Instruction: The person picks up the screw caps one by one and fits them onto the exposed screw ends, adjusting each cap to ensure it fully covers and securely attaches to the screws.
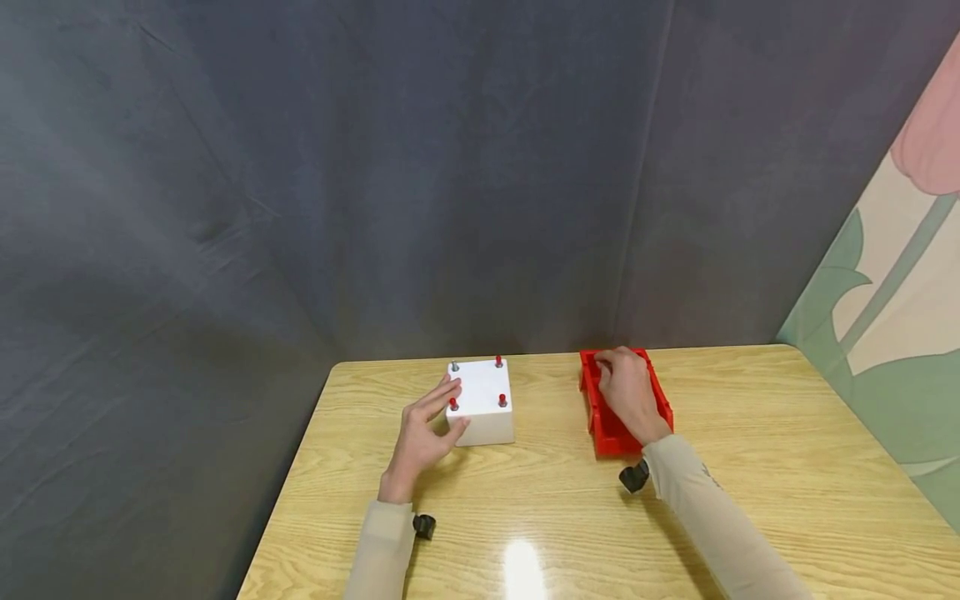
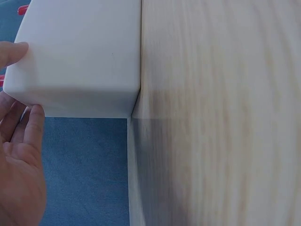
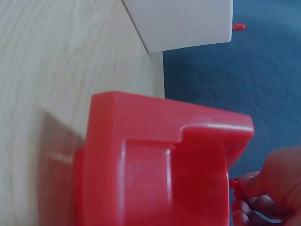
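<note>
A white block [image 1: 482,387] stands near the back edge of the table, with upright metal studs at its top corners. Three studs carry red caps [image 1: 502,399]; the far-left stud [image 1: 454,366] shows bare metal. My left hand [image 1: 423,433] holds the block's near-left corner, thumb on the front face and fingers along the left side. Over the red bin [image 1: 617,446], my right hand [image 1: 628,390] reaches in from the near side. In the right wrist view, its thumb and fingertips pinch a small red cap [image 3: 234,183]. The hand hides part of the bin's inside.
The wooden table [image 1: 547,500] runs up to a dark cloth [image 1: 480,183] behind the block and bin. A strip of table lies between the block and the bin. A flower-patterned panel [image 1: 892,333] stands along the right side.
</note>
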Available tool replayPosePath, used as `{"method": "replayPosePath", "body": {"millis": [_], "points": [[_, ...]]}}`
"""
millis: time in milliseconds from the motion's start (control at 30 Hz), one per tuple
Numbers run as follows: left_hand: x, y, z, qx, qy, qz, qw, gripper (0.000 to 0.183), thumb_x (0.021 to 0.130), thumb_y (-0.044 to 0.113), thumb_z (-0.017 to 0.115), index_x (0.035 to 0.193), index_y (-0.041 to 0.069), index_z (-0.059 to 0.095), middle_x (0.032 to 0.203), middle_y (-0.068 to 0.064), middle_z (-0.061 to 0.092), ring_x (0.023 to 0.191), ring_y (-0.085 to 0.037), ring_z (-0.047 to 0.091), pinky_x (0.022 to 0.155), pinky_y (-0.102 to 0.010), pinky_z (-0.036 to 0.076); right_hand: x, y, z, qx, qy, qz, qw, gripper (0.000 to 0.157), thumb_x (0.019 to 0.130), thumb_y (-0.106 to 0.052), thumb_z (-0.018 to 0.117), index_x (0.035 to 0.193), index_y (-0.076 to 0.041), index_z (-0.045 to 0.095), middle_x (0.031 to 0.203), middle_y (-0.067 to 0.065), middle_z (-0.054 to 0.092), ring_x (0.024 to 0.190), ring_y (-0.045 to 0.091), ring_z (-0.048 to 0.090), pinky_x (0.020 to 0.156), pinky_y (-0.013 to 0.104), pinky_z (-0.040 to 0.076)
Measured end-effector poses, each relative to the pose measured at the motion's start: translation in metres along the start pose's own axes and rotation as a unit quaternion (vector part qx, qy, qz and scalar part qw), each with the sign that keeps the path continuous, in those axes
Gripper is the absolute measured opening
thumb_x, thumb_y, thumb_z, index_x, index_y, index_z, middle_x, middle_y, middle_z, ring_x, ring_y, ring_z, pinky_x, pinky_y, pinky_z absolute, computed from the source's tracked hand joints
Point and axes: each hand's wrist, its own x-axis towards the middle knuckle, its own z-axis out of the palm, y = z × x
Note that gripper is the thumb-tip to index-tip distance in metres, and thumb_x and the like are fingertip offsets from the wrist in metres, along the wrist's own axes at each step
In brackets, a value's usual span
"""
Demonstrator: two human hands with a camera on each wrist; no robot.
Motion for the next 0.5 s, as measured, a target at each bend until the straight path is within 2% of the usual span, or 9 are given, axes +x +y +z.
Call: {"method": "replayPosePath", "body": {"millis": [200,500], "points": [[0.0006,0.0007,0.0004,-0.002,-0.002,-0.004,1.0000,0.052,0.088,0.005,0.087,0.137,-0.001,0.070,0.150,-0.012,0.065,0.150,-0.036,0.050,0.116,-0.044,0.050,0.0028,-0.0023,0.0005,-0.001,0.009,-0.017,1.000,0.020,0.099,0.001,0.065,0.114,0.007,0.076,0.106,0.026,0.073,0.092,0.041,0.069,0.086,0.058,0.066],[0.0004,-0.0003,0.0004,0.002,-0.001,-0.003,1.0000,0.053,0.088,0.005,0.087,0.137,0.000,0.070,0.150,-0.011,0.065,0.150,-0.035,0.051,0.116,-0.044,0.050,0.0036,-0.0083,0.0003,0.011,0.011,-0.021,1.000,0.021,0.098,0.004,0.065,0.114,0.008,0.077,0.104,0.027,0.073,0.090,0.041,0.069,0.083,0.058,0.066]]}}
